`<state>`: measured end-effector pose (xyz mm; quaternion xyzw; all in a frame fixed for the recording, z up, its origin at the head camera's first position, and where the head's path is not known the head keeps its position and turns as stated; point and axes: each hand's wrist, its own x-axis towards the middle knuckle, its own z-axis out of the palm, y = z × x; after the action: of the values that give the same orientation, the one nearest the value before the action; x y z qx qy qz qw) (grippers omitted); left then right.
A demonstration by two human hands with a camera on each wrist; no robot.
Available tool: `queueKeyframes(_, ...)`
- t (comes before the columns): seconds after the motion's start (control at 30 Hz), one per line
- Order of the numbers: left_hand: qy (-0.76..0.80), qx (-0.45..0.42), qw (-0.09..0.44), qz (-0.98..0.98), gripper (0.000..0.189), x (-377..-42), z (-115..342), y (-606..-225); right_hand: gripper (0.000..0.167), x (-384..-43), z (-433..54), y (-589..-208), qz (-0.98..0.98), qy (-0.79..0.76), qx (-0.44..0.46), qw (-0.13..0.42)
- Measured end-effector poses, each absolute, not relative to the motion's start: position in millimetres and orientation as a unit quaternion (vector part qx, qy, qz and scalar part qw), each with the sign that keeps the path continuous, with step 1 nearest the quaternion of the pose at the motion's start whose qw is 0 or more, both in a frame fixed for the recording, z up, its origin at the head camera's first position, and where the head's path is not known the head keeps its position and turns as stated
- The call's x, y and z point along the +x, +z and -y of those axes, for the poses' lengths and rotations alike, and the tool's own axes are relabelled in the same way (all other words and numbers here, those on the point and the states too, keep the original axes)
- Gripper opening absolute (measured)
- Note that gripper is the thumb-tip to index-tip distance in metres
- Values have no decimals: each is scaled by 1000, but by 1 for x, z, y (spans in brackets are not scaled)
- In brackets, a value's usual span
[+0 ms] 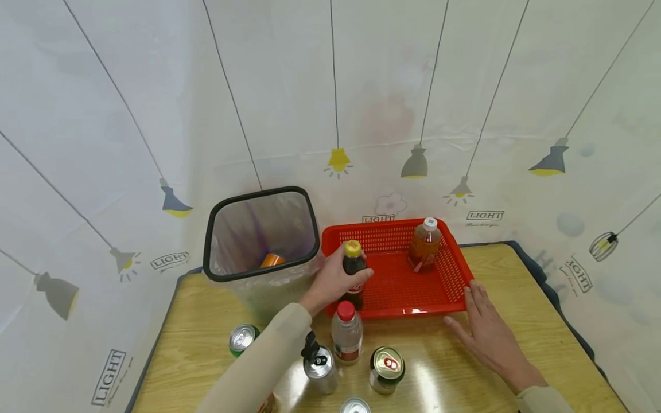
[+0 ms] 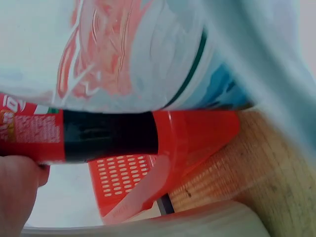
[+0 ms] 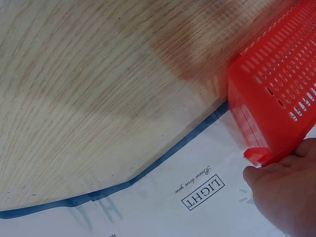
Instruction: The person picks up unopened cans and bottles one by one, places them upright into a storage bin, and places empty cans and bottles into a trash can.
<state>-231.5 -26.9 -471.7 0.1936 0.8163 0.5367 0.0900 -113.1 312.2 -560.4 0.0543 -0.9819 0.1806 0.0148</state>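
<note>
Pale fabric walls printed with hanging lamps and the word LIGHT surround a light wooden table, seen from above by a person in cream sleeves. Near the far edge, a red plastic basket with slotted walls sits beside a bin that has a black rim and a clear liner; an orange object shows inside the bin.

The person's left hand grips a cola bottle, its fingers and thumb wrapped round the dark body below the yellow cap. This bottle is upright at the basket's near left corner; whether its base rests on anything cannot be told. The right hand lies at the basket's near right corner, fingers straight and close together against the rim, thumb held apart from them.

Inside the basket, towards its far right corner, stands a bottle of amber drink with a white cap. Just in front of the cola bottle, on the table, is a clear bottle with a red cap. Around it stand a silver-topped can just to its left, a gold-topped can to its right, and a green-sided can farther left, partly covered by the left sleeve. One more can is cut off by the bottom edge of the head view
</note>
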Motion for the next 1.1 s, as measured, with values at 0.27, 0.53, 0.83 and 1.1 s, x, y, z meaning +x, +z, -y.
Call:
queueKeyframes(0.27, 515, 209, 114, -823, 36, -234, 28, -471, 95, -114, -312, -561, 983, 172, 56, 18)
queueKeyframes(0.53, 534, 211, 150, -805, 35, -235, 33, -462, 95, -114, -313, -562, 982, 179, 55, 20)
queueKeyframes(0.83, 496, 277, 142, -810, 34, -239, 39, -479, 95, -113, -311, -561, 983, 175, 51, 10)
queueKeyframes(1.1, 518, 257, 199, -792, 36, -242, 42, -484, 96, -115, -313, -563, 984, 169, 49, 20)
